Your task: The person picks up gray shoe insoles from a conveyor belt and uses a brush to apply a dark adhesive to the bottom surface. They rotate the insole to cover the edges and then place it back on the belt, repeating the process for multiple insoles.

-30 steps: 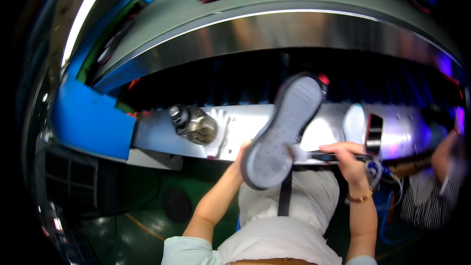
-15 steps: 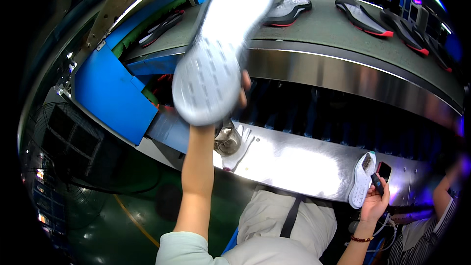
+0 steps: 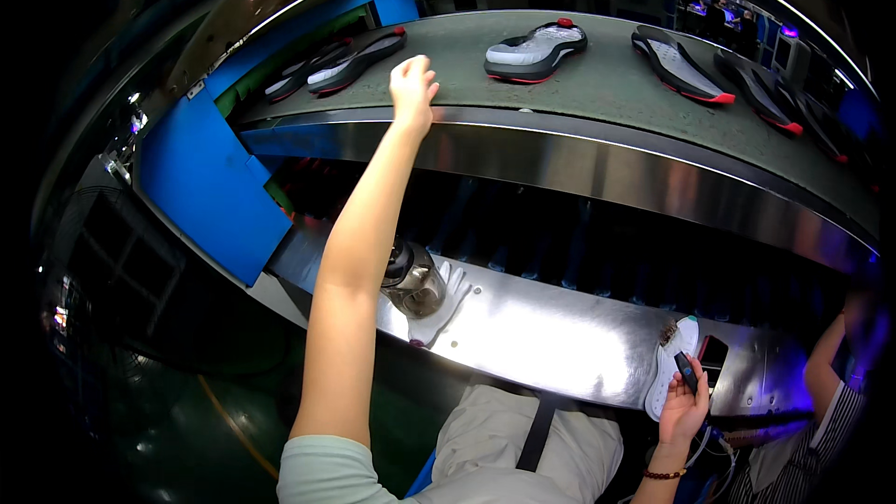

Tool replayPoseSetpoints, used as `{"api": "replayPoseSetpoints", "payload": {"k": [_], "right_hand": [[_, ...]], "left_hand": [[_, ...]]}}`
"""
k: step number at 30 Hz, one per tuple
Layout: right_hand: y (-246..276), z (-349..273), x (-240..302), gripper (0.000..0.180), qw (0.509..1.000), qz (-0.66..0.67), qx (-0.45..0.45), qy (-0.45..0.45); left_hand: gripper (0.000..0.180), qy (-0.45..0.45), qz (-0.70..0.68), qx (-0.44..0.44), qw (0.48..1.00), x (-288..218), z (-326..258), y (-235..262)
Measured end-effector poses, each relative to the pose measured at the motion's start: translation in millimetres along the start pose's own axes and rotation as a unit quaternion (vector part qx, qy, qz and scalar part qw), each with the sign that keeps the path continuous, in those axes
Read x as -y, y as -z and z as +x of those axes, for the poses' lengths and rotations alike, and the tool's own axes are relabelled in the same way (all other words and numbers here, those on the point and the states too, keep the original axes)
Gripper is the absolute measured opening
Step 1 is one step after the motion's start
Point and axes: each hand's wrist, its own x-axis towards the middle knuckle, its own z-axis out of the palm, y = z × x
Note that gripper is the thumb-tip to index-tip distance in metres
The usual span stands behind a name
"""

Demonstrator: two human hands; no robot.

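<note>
My left hand [image 3: 413,89] is stretched up over the grey conveyor belt [image 3: 607,84] with its fingers apart, holding nothing. It hovers just right of a black sole with a light insert [image 3: 357,60]. Further right on the belt lies a grey sole with red trim [image 3: 536,47]. My right hand [image 3: 684,408] is low at the steel shelf [image 3: 541,336], closed around a small dark tool. It rests against the near end of a white sole [image 3: 670,366] lying on that shelf.
Two more dark soles with red tips [image 3: 679,63] ride the belt at the right. A glass jar [image 3: 415,282] stands on a white glove [image 3: 450,303] on the shelf. A blue panel [image 3: 201,182] stands to the left. Another person's forearm [image 3: 826,364] shows at the far right.
My left hand held a grey sole raised high. Now the hand is empty above the belt and a sole lies beside it. My right hand stays at the white sole.
</note>
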Motion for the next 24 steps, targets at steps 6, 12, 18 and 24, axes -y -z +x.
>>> {"api": "replayPoseSetpoints", "payload": {"k": [6,12,18,24], "right_hand": [[22.2,7.1,-7.0,0.037,1.000,0.020,-0.021,-0.008],[39.9,7.4,-11.6,0.032,1.000,0.023,-0.013,0.006],[56.7,-1.4,0.8,0.032,0.998,0.013,-0.055,-0.002],[67.3,-5.7,-1.3,0.031,0.998,0.009,-0.060,-0.001]], "left_hand": [[0.032,-0.383,0.259,0.206,0.862,-4.4,-80.9,-105.4],[0.052,-0.351,0.319,0.393,0.788,6.4,-137.6,-222.7],[0.065,-0.328,0.380,0.375,0.780,42.1,-123.7,-298.9],[0.037,-0.364,0.484,0.332,0.723,43.2,-116.2,-299.6]]}}
